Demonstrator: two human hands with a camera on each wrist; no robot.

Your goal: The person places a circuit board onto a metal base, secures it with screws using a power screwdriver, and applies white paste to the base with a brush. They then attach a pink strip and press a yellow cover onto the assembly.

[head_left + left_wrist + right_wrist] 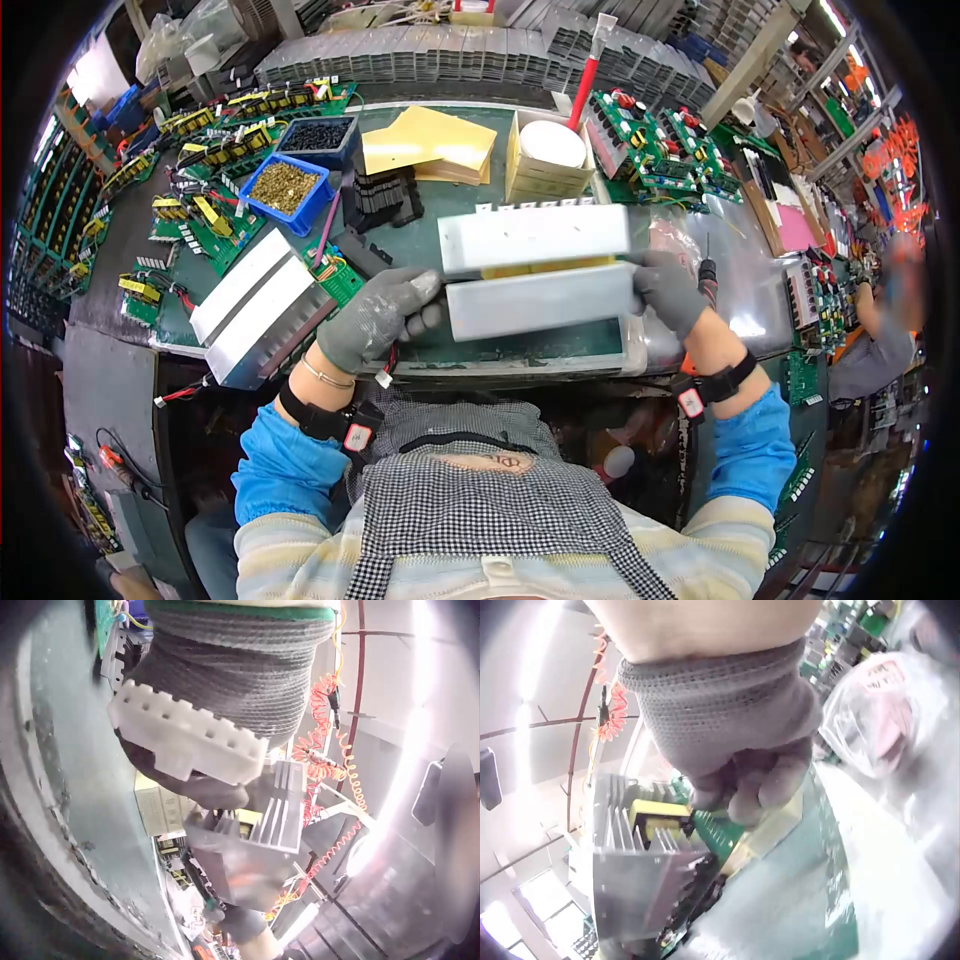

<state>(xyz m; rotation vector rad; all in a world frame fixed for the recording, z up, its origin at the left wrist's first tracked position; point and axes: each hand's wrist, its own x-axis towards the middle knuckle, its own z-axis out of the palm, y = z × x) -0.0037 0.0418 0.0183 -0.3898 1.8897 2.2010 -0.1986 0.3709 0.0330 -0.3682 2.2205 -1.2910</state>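
A circuit board with two pale metal heat sinks (540, 300) is held up over the bench between both grey-gloved hands. At its left end, the left hand (380, 318) grips it with curled fingers. The right hand (672, 290) pinches the opposite end; the right wrist view shows its fingers at the edge of the green board (718, 831), beside a yellow-wrapped component (660, 814). A white multi-pin connector (187, 735) appears large in front of the left glove in the left wrist view. In the head view a small white plug (384, 379) on wires hangs below the left hand.
Another heat-sink assembly (255, 310) lies at the left. Behind are blue bins of brass-coloured parts (284, 188) and black parts (318, 137), yellow sheets (430, 145), and a box with a white round container (552, 145). A screwdriver (708, 268) lies near the right hand.
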